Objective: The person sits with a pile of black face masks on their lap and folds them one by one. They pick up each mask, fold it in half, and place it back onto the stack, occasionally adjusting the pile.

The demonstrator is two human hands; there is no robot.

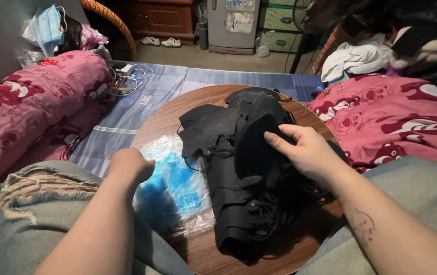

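Right hand (307, 150) pinched the upper edge of one black face mask (253, 147), thumb in front and fingers curled behind, lifting it slightly off the pile of black face masks (228, 178) that covered the middle and right of the round wooden worktop (160, 119). Elastic ear loops trailed loose from the heap toward its near edge. Left hand (131, 165) was loosely closed, knuckles up, and rested on a clear plastic bag (175, 188) lying flat on the left part of the worktop, just beside the black pile and touching it. Inside that bag lay blue face masks (177, 178), showing through the crinkled film; whether the bag's mouth was open could not be told.

Both forearms reached in over knees in pale ripped jeans (35, 203). Pink patterned pillows (30, 102) flanked the worktop on a blue checked sheet (127, 114). Beyond the left pillow, a blue face mask (50, 25) hung among crumpled bags. Farther back stood a small grey refrigerator (233, 25), with a pair of white shoes (161, 42) on the floor near it.
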